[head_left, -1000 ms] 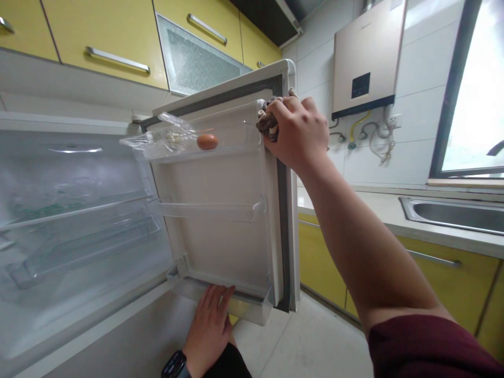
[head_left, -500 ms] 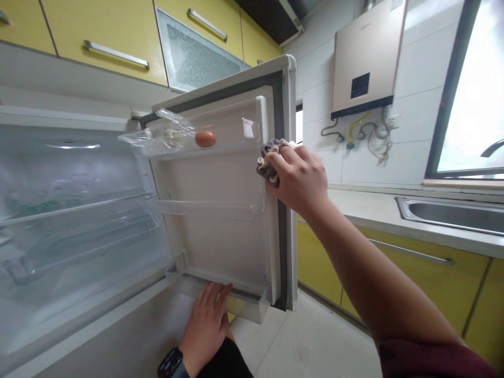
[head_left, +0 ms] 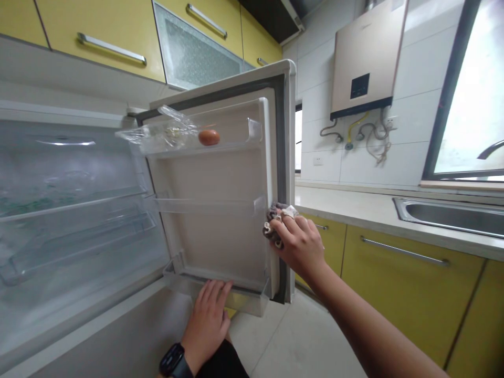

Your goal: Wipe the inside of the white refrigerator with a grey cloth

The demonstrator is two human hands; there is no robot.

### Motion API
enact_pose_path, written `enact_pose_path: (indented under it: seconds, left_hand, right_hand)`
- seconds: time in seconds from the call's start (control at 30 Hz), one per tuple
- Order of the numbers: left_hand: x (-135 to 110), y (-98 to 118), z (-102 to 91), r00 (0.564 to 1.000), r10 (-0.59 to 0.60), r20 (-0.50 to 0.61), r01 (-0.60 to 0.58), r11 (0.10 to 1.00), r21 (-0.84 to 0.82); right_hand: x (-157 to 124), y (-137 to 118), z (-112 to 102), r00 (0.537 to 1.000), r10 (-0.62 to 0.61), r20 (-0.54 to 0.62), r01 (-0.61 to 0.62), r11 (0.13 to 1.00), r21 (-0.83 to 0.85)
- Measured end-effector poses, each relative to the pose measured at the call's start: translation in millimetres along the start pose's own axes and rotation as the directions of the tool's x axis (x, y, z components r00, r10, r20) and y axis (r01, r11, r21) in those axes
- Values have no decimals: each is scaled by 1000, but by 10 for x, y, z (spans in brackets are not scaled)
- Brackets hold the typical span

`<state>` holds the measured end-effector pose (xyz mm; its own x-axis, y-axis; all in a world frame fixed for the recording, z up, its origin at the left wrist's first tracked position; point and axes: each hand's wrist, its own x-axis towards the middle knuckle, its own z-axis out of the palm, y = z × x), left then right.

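Observation:
My right hand (head_left: 301, 241) is closed round a bunched grey-and-white cloth (head_left: 270, 231). It presses the cloth against the inner edge of the open fridge door (head_left: 224, 236), beside the dark door seal (head_left: 281, 157). My left hand (head_left: 208, 315), with a watch on its wrist, grips the front wall of the clear bottom door bin (head_left: 250, 303), its fingers hooked over the rim. In the top door bin (head_left: 232, 139) lie a brown egg (head_left: 208, 137) and a crumpled clear plastic bag (head_left: 173, 128). The tips of my right fingers are partly hidden by the cloth.
At left is the fridge interior with a clear shelf (head_left: 79, 202) and something green behind it. Beyond the door stand a counter (head_left: 342, 202), a metal sink (head_left: 452, 218) and yellow cabinets (head_left: 409, 283). A water heater (head_left: 366, 58) hangs on the tiled wall.
My right hand has slid down the door's edge with the cloth, from near the top bin to below the middle bin. My left hand stays on the bottom bin.

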<state>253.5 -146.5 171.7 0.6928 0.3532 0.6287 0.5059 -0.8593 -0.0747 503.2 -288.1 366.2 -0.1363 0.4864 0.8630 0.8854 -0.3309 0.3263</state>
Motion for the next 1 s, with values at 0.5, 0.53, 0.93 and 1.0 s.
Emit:
enact_pose_path:
  seconds: [0.5, 0.53, 0.93, 1.0]
  left_hand:
    - [25, -15, 17, 1000, 29, 3, -29, 999, 36]
    - [30, -13, 16, 1000, 31, 2, -31, 999, 37]
    - [40, -9, 60, 1000, 15, 2, -15, 1000, 20]
    - [39, -12, 61, 1000, 20, 2, -20, 1000, 21]
  right_hand:
    - [-1386, -274, 585, 996, -49, 75, 29, 969, 247]
    - [-1449, -284, 614, 996, -47, 75, 26, 966, 257]
    - [-1874, -347, 830, 989, -45, 138, -4, 942, 336]
    - [-1927, -359, 846, 989, -50, 139, -2, 937, 350]
